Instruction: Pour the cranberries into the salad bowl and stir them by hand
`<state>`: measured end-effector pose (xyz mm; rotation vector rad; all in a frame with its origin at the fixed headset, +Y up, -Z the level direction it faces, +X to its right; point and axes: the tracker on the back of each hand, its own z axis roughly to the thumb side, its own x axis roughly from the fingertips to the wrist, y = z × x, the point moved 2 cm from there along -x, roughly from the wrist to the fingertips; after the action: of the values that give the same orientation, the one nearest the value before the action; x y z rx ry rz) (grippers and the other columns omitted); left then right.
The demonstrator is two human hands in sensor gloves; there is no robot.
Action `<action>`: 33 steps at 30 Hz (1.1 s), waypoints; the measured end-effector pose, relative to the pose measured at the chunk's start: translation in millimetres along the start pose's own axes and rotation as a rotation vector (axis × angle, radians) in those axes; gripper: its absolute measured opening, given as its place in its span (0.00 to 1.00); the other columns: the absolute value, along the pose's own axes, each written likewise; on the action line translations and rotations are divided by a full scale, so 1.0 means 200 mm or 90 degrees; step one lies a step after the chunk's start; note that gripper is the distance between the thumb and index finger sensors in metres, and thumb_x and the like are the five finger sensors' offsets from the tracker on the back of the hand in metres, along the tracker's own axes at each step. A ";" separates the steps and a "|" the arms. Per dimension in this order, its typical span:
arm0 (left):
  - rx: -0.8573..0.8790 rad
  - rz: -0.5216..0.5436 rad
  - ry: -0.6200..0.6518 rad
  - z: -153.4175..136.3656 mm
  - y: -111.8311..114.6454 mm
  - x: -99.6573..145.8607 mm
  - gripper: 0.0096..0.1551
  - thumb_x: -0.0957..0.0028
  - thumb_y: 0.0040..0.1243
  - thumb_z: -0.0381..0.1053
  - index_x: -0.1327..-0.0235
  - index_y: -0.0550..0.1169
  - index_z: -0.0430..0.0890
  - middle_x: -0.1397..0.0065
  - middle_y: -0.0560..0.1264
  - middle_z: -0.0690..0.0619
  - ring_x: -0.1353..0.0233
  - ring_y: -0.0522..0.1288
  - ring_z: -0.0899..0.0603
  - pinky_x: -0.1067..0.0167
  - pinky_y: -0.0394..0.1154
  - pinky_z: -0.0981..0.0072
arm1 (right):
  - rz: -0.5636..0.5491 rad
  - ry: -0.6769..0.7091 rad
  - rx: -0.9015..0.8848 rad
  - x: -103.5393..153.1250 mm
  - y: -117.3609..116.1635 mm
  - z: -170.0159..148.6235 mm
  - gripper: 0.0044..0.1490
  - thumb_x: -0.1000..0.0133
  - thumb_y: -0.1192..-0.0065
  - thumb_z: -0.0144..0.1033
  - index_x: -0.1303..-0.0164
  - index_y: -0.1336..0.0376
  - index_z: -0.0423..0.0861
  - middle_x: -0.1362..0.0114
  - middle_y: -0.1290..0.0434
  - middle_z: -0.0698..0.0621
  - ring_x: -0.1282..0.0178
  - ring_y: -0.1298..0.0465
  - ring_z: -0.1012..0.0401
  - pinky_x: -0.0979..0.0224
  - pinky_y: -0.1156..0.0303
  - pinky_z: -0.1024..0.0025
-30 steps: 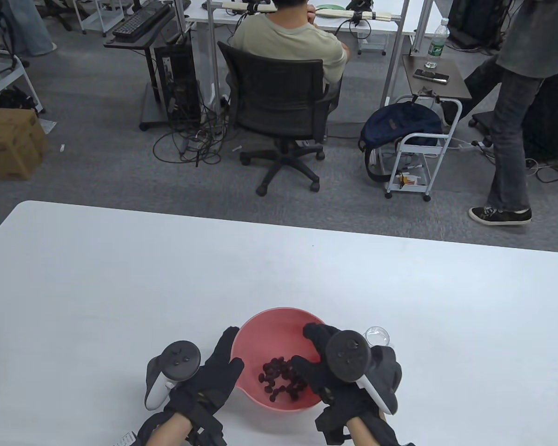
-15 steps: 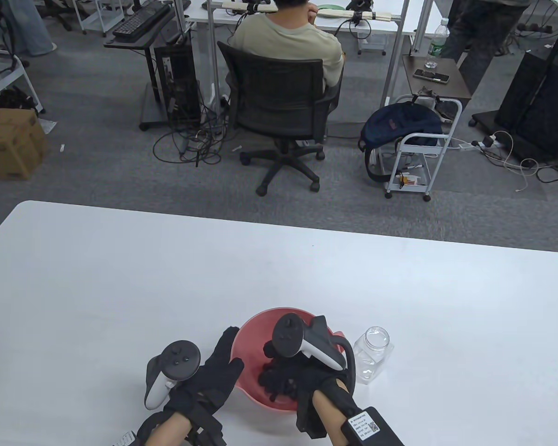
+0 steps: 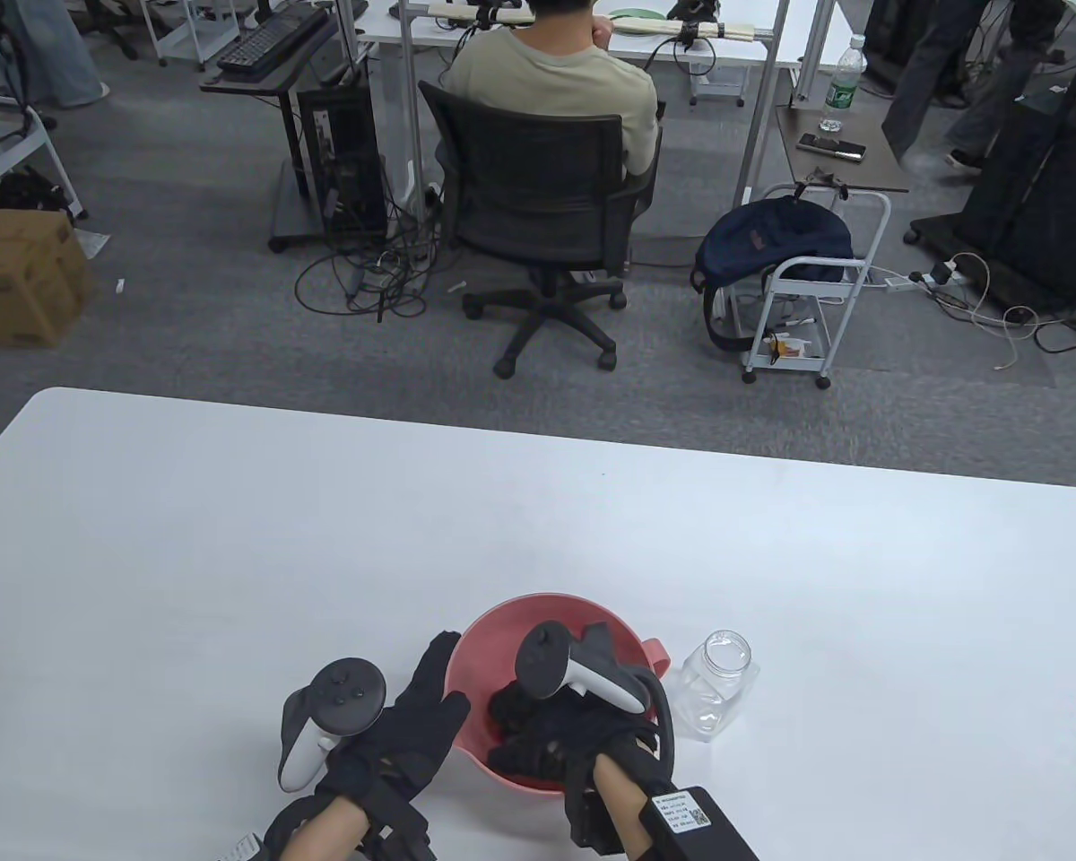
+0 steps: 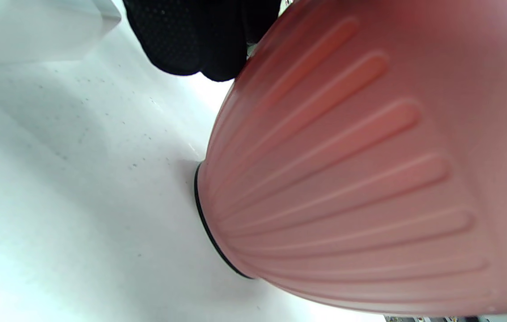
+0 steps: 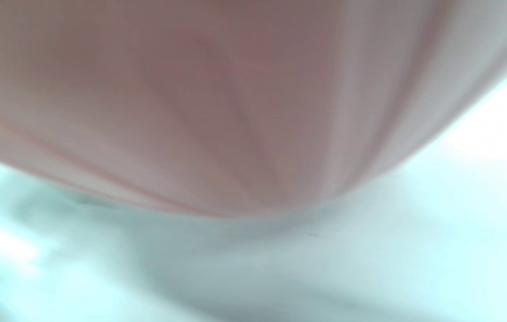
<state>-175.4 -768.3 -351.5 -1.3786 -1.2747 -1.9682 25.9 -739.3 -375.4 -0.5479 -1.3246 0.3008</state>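
A pink ribbed salad bowl (image 3: 500, 635) stands near the table's front edge. My left hand (image 3: 426, 701) lies flat against the bowl's left outer side with straight fingers (image 4: 200, 40) touching the ribbed wall (image 4: 347, 156). My right hand (image 3: 531, 737) reaches down inside the bowl. Its fingers are bent in over the bottom, and their tips are hidden. The cranberries are covered by that hand. An empty clear jar (image 3: 715, 683) stands upright just right of the bowl. The right wrist view shows only the blurred pink bowl wall (image 5: 191, 89).
The white table (image 3: 233, 538) stretches away behind the bowl and to both sides. Beyond its far edge are grey floor, a seated person on an office chair (image 3: 538, 193), and a white cart (image 3: 807, 296).
My right hand has moved from the bowl's right rim down into the bowl and turned over, covering the cranberries and uncovering the jar. My left hand has stayed put.
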 end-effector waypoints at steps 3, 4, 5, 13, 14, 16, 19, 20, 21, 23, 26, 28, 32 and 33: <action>0.003 -0.002 0.000 0.00 0.00 0.00 0.43 0.34 0.38 0.69 0.17 0.37 0.58 0.11 0.53 0.44 0.19 0.66 0.37 0.25 0.69 0.51 | 0.013 0.011 -0.016 0.00 0.00 0.00 0.41 0.55 0.31 0.71 0.30 0.43 0.81 0.13 0.42 0.78 0.08 0.45 0.68 0.11 0.39 0.56; 0.005 -0.003 0.000 0.00 0.00 0.00 0.43 0.34 0.38 0.69 0.17 0.37 0.58 0.10 0.52 0.44 0.19 0.66 0.37 0.25 0.69 0.51 | 0.012 0.010 -0.014 0.00 0.00 0.00 0.40 0.55 0.31 0.70 0.31 0.42 0.82 0.13 0.41 0.79 0.08 0.45 0.68 0.11 0.39 0.57; 0.007 -0.005 0.000 0.00 0.00 0.00 0.43 0.34 0.38 0.69 0.17 0.37 0.58 0.10 0.52 0.44 0.19 0.65 0.37 0.25 0.69 0.51 | 0.026 0.004 -0.001 -0.01 -0.01 0.00 0.40 0.55 0.31 0.70 0.31 0.43 0.83 0.13 0.42 0.80 0.08 0.45 0.69 0.11 0.39 0.57; 0.015 -0.012 0.001 0.00 0.01 0.00 0.43 0.34 0.38 0.69 0.17 0.37 0.57 0.11 0.52 0.44 0.19 0.65 0.36 0.26 0.69 0.52 | 0.111 -0.051 0.022 -0.04 -0.05 -0.03 0.48 0.54 0.38 0.79 0.30 0.60 0.92 0.09 0.61 0.76 0.07 0.59 0.61 0.09 0.45 0.54; 0.015 -0.013 0.001 0.00 0.01 0.00 0.43 0.34 0.38 0.69 0.17 0.37 0.57 0.11 0.52 0.43 0.19 0.65 0.36 0.26 0.70 0.52 | 0.116 -0.057 0.020 -0.04 -0.06 -0.04 0.48 0.54 0.39 0.79 0.29 0.60 0.92 0.08 0.62 0.73 0.07 0.59 0.60 0.09 0.45 0.55; 0.016 -0.014 0.001 0.00 0.01 0.00 0.43 0.34 0.39 0.69 0.17 0.37 0.57 0.11 0.52 0.43 0.19 0.65 0.36 0.26 0.70 0.52 | 0.117 -0.062 0.017 -0.04 -0.06 -0.04 0.49 0.55 0.40 0.81 0.28 0.61 0.91 0.08 0.62 0.70 0.08 0.59 0.60 0.09 0.45 0.57; 0.021 -0.019 0.000 0.00 0.01 -0.01 0.43 0.34 0.39 0.69 0.17 0.37 0.57 0.11 0.52 0.43 0.19 0.65 0.36 0.26 0.70 0.52 | 0.112 -0.075 0.007 -0.04 -0.06 -0.05 0.55 0.53 0.42 0.82 0.23 0.64 0.80 0.07 0.61 0.63 0.08 0.52 0.60 0.10 0.41 0.59; 0.023 -0.020 0.000 0.00 0.01 -0.01 0.43 0.34 0.39 0.69 0.17 0.37 0.57 0.11 0.52 0.43 0.19 0.65 0.36 0.26 0.70 0.52 | 0.118 -0.079 -0.003 -0.04 -0.06 -0.06 0.56 0.53 0.43 0.82 0.22 0.65 0.76 0.08 0.61 0.63 0.08 0.51 0.60 0.10 0.40 0.60; 0.024 -0.021 -0.001 0.00 0.01 -0.01 0.43 0.34 0.39 0.69 0.17 0.37 0.57 0.11 0.52 0.43 0.19 0.65 0.36 0.26 0.69 0.52 | 0.117 -0.078 -0.007 -0.04 -0.06 -0.06 0.57 0.52 0.44 0.82 0.21 0.66 0.73 0.07 0.60 0.62 0.08 0.49 0.59 0.11 0.39 0.60; 0.025 -0.022 -0.001 0.00 0.01 -0.01 0.43 0.34 0.39 0.69 0.17 0.37 0.57 0.11 0.52 0.43 0.19 0.65 0.36 0.26 0.70 0.52 | 0.112 -0.076 -0.011 -0.04 -0.05 -0.06 0.59 0.50 0.44 0.81 0.18 0.64 0.66 0.07 0.58 0.57 0.09 0.46 0.56 0.12 0.37 0.60; 0.027 -0.022 -0.002 0.00 0.01 0.00 0.43 0.34 0.39 0.69 0.17 0.37 0.57 0.11 0.52 0.43 0.19 0.65 0.36 0.26 0.70 0.52 | 0.107 -0.073 -0.016 -0.03 -0.05 -0.06 0.61 0.47 0.44 0.78 0.16 0.62 0.55 0.08 0.53 0.48 0.12 0.42 0.51 0.15 0.34 0.60; 0.028 -0.023 -0.002 0.00 0.01 0.00 0.43 0.34 0.39 0.69 0.17 0.37 0.57 0.11 0.52 0.43 0.19 0.65 0.36 0.26 0.70 0.52 | 0.096 -0.077 -0.019 -0.03 -0.05 -0.06 0.62 0.45 0.44 0.77 0.15 0.60 0.49 0.09 0.50 0.43 0.15 0.38 0.49 0.18 0.31 0.60; 0.030 -0.024 -0.003 0.00 0.01 0.00 0.43 0.34 0.39 0.69 0.17 0.37 0.57 0.11 0.52 0.43 0.19 0.65 0.36 0.26 0.70 0.52 | 0.081 -0.093 -0.003 -0.03 -0.04 -0.07 0.61 0.45 0.44 0.77 0.16 0.54 0.43 0.14 0.41 0.38 0.25 0.26 0.52 0.27 0.22 0.68; 0.030 -0.024 -0.003 0.00 0.01 0.00 0.43 0.34 0.39 0.69 0.17 0.37 0.57 0.11 0.52 0.43 0.19 0.65 0.36 0.26 0.70 0.52 | 0.079 -0.096 -0.001 -0.03 -0.03 -0.07 0.61 0.45 0.44 0.77 0.17 0.51 0.42 0.16 0.38 0.38 0.27 0.24 0.54 0.30 0.20 0.70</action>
<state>-174.3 -769.9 -351.8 -1.3470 -1.3508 -1.9477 37.4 -750.6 -378.0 -0.6201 -1.4394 0.4500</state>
